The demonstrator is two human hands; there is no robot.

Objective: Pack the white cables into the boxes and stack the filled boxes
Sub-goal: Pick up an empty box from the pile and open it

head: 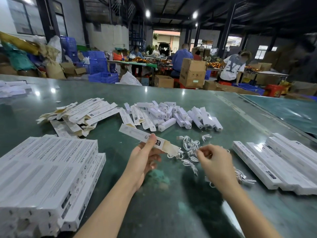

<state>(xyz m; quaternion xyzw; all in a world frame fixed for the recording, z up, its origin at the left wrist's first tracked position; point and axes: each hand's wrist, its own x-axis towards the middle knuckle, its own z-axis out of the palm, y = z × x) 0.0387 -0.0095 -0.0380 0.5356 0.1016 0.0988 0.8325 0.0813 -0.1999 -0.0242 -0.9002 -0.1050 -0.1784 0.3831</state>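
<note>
Both your hands were busy: your left hand [145,158] gripped a long white box [147,140], open end toward three o'clock, while your right hand [214,162] pinched a white cable [190,145] from the loose pile just beside it on the green table [171,212].

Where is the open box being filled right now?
In the head view, centre: the left hand grips the open box, its open end toward the loose cables.

Left hand [145,157] raised in a thumb-up grip; right hand [215,160] pinching, fingers curled.
</note>
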